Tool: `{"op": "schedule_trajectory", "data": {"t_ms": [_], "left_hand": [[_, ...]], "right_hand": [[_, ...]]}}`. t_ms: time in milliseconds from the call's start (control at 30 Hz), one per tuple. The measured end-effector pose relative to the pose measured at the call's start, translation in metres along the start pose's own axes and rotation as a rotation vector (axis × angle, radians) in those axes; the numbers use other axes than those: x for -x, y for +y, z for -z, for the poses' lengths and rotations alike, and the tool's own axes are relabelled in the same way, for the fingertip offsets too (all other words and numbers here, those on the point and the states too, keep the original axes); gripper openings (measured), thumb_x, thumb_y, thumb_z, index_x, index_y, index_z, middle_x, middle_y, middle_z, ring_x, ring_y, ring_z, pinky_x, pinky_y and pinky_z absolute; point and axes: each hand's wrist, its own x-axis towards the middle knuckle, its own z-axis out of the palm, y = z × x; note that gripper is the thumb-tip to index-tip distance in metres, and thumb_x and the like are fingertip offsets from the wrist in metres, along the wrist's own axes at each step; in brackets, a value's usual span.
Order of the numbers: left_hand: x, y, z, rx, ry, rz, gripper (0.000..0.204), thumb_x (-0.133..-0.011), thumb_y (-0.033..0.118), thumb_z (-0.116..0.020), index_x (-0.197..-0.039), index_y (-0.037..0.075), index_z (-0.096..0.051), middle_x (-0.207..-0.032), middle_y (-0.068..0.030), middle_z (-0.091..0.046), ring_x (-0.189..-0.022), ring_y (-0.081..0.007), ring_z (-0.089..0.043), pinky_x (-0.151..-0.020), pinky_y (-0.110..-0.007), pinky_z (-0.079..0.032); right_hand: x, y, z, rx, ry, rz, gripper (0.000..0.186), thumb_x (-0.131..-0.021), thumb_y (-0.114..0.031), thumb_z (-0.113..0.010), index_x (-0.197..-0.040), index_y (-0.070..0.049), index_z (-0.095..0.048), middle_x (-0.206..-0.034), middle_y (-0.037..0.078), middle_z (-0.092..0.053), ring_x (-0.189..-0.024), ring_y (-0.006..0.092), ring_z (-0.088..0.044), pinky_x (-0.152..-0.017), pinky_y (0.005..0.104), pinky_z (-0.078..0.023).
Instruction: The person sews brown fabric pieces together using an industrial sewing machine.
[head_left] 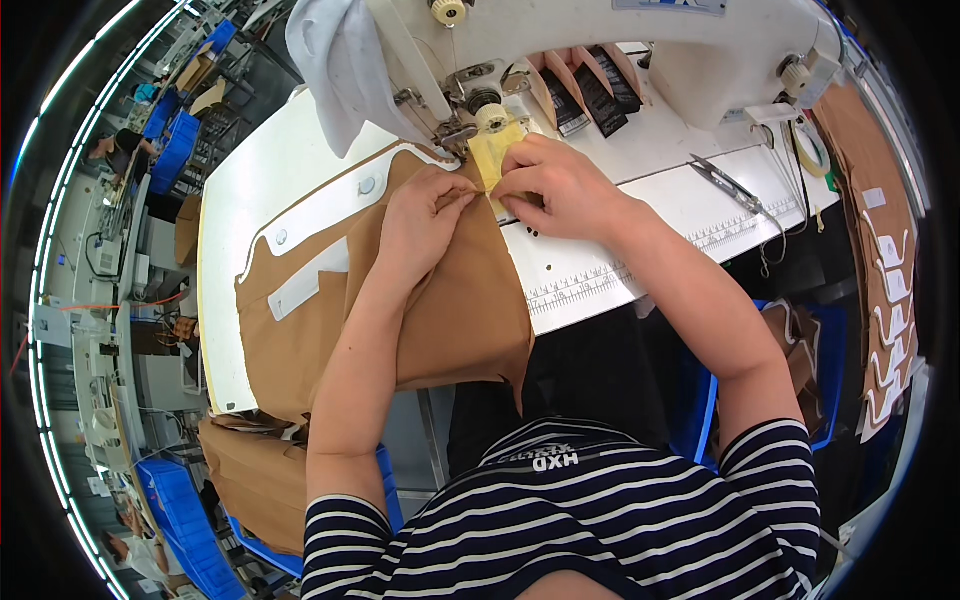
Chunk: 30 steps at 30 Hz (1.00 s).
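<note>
A brown fabric piece (460, 320) lies over the white sewing table and hangs past its front edge. My left hand (425, 220) pinches the fabric's edge just in front of the needle area. Close beside it, my right hand (555, 185) has its fingers pressed together on the same edge, next to a yellow plate (490, 155). Both hands are closed. Behind them stands a white sewing machine (580, 25) with its presser area (455, 130) left of the yellow plate. A white curved template (330, 205) with round metal buttons rests on the fabric.
Thread snips (730, 185) lie on the table at right, near a tape roll (810, 150). A printed ruler (580, 290) runs along the front edge. Black labels (600, 100) stand behind my right hand. Brown pieces (870, 190) hang at far right; blue bins (690, 420) stand below.
</note>
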Motion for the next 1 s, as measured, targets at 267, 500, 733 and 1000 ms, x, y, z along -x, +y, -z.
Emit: {"op": "schedule_trajectory", "data": {"t_ms": [267, 500, 733, 1000], "left_hand": [[-0.0002, -0.0073, -0.0033, 0.066, 0.006, 0.027, 0.013, -0.088, 0.004, -0.067, -0.099, -0.002, -0.07, -0.096, -0.0129, -0.065, -0.087, -0.0267, -0.068, -0.079, -0.034, -0.053], [0.0002, -0.0055, -0.0034, 0.01, 0.016, 0.015, 0.013, -0.088, 0.005, -0.066, -0.098, -0.002, -0.07, -0.094, -0.0131, -0.065, -0.086, -0.0292, -0.065, -0.078, -0.036, -0.05], [0.0008, -0.0048, -0.0031, -0.013, 0.015, 0.01, 0.013, -0.088, 0.006, -0.066, -0.097, -0.001, -0.07, -0.092, -0.0127, -0.064, -0.085, -0.03, -0.063, -0.077, -0.037, -0.049], [0.0003, -0.0029, -0.002, -0.041, -0.019, 0.06, 0.011, -0.09, 0.005, -0.067, -0.099, -0.002, -0.069, -0.094, -0.0076, -0.063, -0.087, -0.0175, -0.062, -0.081, -0.029, -0.049]], "right_hand": [[0.0005, -0.0005, 0.0, -0.005, -0.006, -0.013, 0.009, -0.077, -0.006, -0.069, -0.085, -0.007, -0.074, -0.089, 0.007, -0.061, -0.091, 0.0279, -0.06, -0.078, 0.0403, -0.05], [0.0007, -0.0006, -0.0003, -0.013, -0.018, -0.038, 0.009, -0.078, -0.006, -0.069, -0.086, -0.006, -0.074, -0.09, 0.007, -0.062, -0.092, 0.0278, -0.06, -0.079, 0.0399, -0.05], [-0.0002, -0.0012, -0.0004, -0.004, -0.015, -0.045, 0.009, -0.078, -0.007, -0.07, -0.086, -0.006, -0.074, -0.09, 0.007, -0.062, -0.091, 0.028, -0.06, -0.079, 0.0397, -0.05], [0.0, -0.0002, -0.001, -0.002, 0.0, -0.045, 0.007, -0.079, -0.007, -0.07, -0.085, -0.007, -0.073, -0.09, 0.007, -0.062, -0.091, 0.028, -0.06, -0.078, 0.0399, -0.051]]}}
